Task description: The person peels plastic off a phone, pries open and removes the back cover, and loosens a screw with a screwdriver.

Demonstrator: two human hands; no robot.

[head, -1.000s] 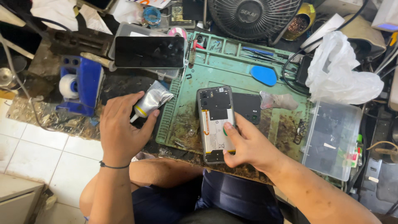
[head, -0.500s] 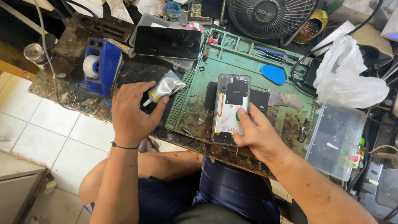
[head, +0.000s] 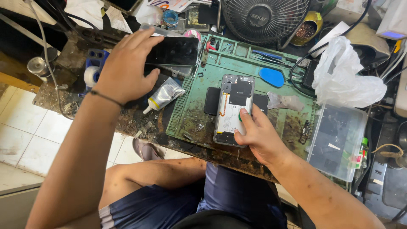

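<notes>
An opened phone with its back cover off lies on the green work mat, battery and boards showing. My right hand grips its lower right edge, thumb pressed on the battery. My left hand is stretched to the back left, fingers spread over the left end of a black screen panel, thumb apart below it. A small silver glue tube lies loose on the bench just right of that hand.
A table fan stands at the back. A white plastic bag and a clear plastic box sit at the right. A blue pick lies on the mat. A blue tape holder is at the left.
My left hand has let go of the glue tube, which now lies on the bench, and has moved up to the black screen panel. My right hand stays on the opened phone.
</notes>
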